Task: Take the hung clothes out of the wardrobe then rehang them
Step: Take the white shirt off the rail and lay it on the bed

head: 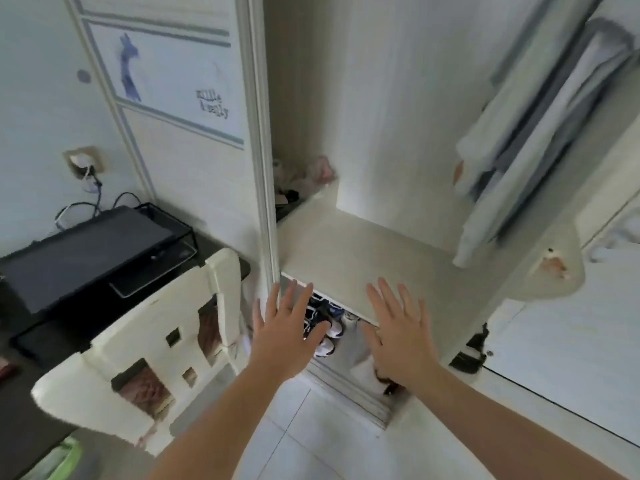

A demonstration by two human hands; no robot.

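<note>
The white wardrobe (363, 247) stands open in front of me, its pale shelf at waist height. Hung clothes (526, 140), white and grey-blue, dangle blurred at the upper right inside it. My left hand (287, 330) and my right hand (398, 330) reach out side by side in front of the shelf's front edge, palms forward, fingers spread, holding nothing. Both hands are well below and left of the clothes.
A white chair back (162, 341) stands close at my left. Behind it is a dark desk with a black tray stand (90, 251) and cables to a wall socket. Shoes (329, 323) lie under the shelf. The wardrobe door (561, 327) hangs open at right.
</note>
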